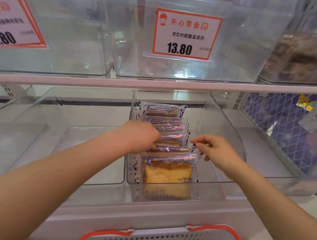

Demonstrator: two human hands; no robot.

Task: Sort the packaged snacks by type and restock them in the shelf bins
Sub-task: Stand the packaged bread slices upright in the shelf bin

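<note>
- Left hand (143, 135) presses cake packets (168, 140) upright in clear bin (230, 126)
- Right hand (211, 148) pinches one packet's sealed edge
- Judged light, soft, crushable, slippery film; hold by seams

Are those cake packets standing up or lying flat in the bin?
Standing up. The cake packets sit on edge in a row, front to back, inside the clear bin; the front one shows its whole face.

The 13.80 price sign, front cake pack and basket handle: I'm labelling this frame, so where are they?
13.80 price sign (187, 34): head view, card centre.
front cake pack (168, 171): head view, cake face.
basket handle (226, 231): head view, red right curve.
</note>
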